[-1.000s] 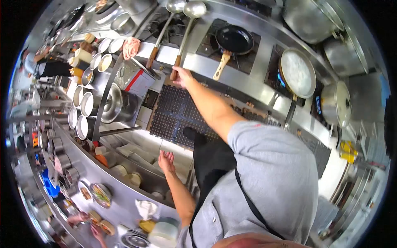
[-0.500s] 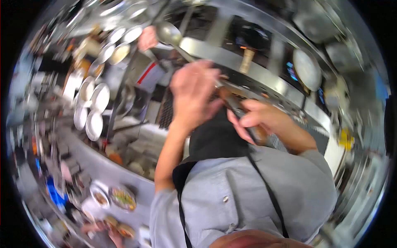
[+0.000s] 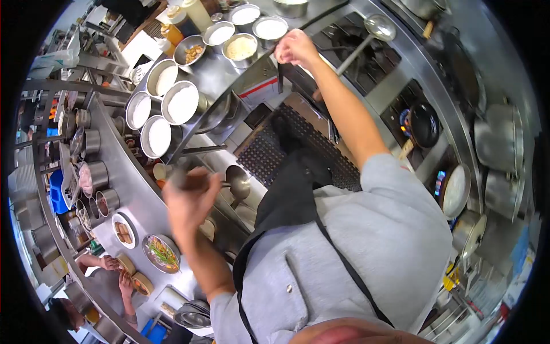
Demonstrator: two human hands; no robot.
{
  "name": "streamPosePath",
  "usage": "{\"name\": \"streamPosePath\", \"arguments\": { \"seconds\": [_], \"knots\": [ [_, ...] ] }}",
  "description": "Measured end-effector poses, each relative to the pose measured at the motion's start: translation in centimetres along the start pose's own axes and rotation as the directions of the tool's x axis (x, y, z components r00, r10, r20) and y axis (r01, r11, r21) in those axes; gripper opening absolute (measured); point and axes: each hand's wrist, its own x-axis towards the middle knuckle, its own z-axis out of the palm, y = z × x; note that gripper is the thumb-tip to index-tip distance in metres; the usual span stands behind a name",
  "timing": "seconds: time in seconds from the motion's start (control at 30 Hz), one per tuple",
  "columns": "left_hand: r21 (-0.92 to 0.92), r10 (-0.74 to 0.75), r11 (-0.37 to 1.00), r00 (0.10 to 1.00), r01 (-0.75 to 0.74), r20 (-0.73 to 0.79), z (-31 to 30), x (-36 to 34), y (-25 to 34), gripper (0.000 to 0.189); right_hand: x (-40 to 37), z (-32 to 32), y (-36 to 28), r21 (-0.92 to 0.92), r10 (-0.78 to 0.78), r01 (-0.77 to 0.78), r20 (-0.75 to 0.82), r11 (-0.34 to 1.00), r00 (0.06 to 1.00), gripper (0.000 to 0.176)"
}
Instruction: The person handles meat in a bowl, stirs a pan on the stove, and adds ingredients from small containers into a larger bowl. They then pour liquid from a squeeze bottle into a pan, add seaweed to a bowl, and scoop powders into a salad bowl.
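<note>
While the blurred left hand [image 3: 192, 203] seems wrapped round a ladle [image 3: 238, 181] with its bowl rightward, the far right hand [image 3: 298, 49] curls beside a white-filled container [image 3: 270, 27], its hold unclear.

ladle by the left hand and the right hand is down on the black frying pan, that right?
The right hand is not on the black frying pan: the head view shows it beside a metal pot, apart from the pan, which sits on the stove. The ladle is by the left hand, as you say.
</note>
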Motion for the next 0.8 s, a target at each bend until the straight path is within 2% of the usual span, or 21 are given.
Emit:
{"name": "streamPosePath", "arguments": {
  "seconds": [0.03,0.07,0.1,0.13,0.2,0.23,0.3,0.33,0.37,0.4,0.43,0.47,0.53,0.57,0.6,0.67,0.73,0.77,0.8],
  "knots": [
    [-0.083,0.000,0.996,0.983,-0.015,-0.182,-1.0,-0.7,-2.8,0.026,4.4,0.1,0.4,0.001,0.006,-0.006,0.020,1.000,1.000,0.036],
    [-0.197,-0.295,0.945,0.940,0.261,-0.170,-4.2,-0.4,-0.1,0.026,8.7,0.5,0.9,-0.079,-0.088,0.075,-0.171,0.994,0.981,0.042],
    [-0.270,-0.333,0.929,0.889,0.253,-0.315,-6.0,-0.6,0.0,0.024,12.1,1.0,1.2,-0.172,-0.189,0.137,-0.346,0.976,0.919,0.049],
    [-0.338,-0.375,0.911,0.813,0.236,-0.445,-7.6,-0.5,-0.5,0.024,14.6,1.2,1.5,0.035,-0.125,0.143,-0.321,0.989,0.939,0.056],
    [-0.445,-0.367,0.888,0.766,0.118,-0.529,-10.1,0.3,-1.8,0.029,18.7,1.4,2.8,0.289,-0.081,0.131,-0.178,0.948,0.981,0.038],
    [-0.444,-0.384,0.884,0.764,0.142,-0.519,-10.6,1.2,-2.4,0.029,19.6,1.9,2.8,0.288,-0.059,0.108,-0.174,0.951,0.983,0.038],
    [-0.751,-0.643,0.656,0.579,0.078,-0.501,-10.6,3.2,-3.8,0.034,20.3,3.1,2.1,-0.036,-0.309,0.307,-0.130,0.951,0.942,0.020],
    [-0.753,-0.658,0.650,0.568,0.098,-0.494,-10.1,4.4,-4.2,0.034,20.0,3.6,1.0,-0.039,-0.289,0.286,-0.121,0.957,0.950,0.020],
    [-0.800,-0.648,0.600,0.591,0.007,-0.481,-9.5,5.5,-4.8,0.034,19.2,3.8,-0.8,-0.411,-0.596,0.528,-0.050,0.743,0.801,0.017],
    [-0.838,-0.634,0.539,0.615,-0.083,-0.469,-9.2,6.5,-5.3,0.034,18.4,3.9,-2.3,-0.683,-0.798,0.642,0.145,0.347,0.586,0.016],
    [-0.865,-0.543,0.489,0.737,-0.113,-0.403,-9.1,7.3,-5.7,0.034,18.1,3.9,-3.2,-0.694,-0.814,0.657,0.178,0.294,0.553,0.016],
    [-0.871,-0.555,0.481,0.733,-0.103,-0.393,-8.5,8.4,-6.0,0.034,18.4,3.8,-3.4,-0.697,-0.806,0.653,0.186,0.295,0.563,0.016],
    [-0.856,-0.596,0.502,0.669,-0.122,-0.444,-7.2,10.8,-5.8,0.037,18.7,3.4,-3.0,-0.653,-0.774,0.579,-0.018,0.488,0.633,0.014],
    [-0.849,-0.594,0.519,0.673,-0.098,-0.441,-6.7,12.1,-5.7,0.040,19.5,3.3,-2.3,-0.589,-0.727,0.558,-0.076,0.585,0.682,0.015],
    [-0.853,-0.597,0.514,0.675,-0.093,-0.433,-6.3,13.3,-5.5,0.040,19.9,3.4,-2.0,-0.595,-0.724,0.551,-0.077,0.585,0.685,0.015],
    [-0.851,-0.676,0.526,0.601,-0.012,-0.426,-5.9,15.2,-5.0,0.042,20.5,3.6,-1.4,-0.598,-0.677,0.528,-0.033,0.603,0.735,0.016],
    [-0.841,-0.650,0.541,0.631,-0.008,-0.424,-5.9,16.0,-5.2,0.044,20.9,3.9,-0.7,-0.650,-0.655,0.496,-0.004,0.576,0.756,0.020],
    [-0.839,-0.616,0.544,0.670,-0.020,-0.415,-6.0,16.3,-5.3,0.044,20.7,4.4,-0.7,-0.482,-0.539,0.409,-0.167,0.775,0.825,0.021],
    [-0.837,-0.579,0.547,0.706,-0.033,-0.407,-6.1,16.7,-5.3,0.044,20.7,4.7,-0.7,-0.268,-0.380,0.305,-0.296,0.914,0.876,0.022]
  ]
}}
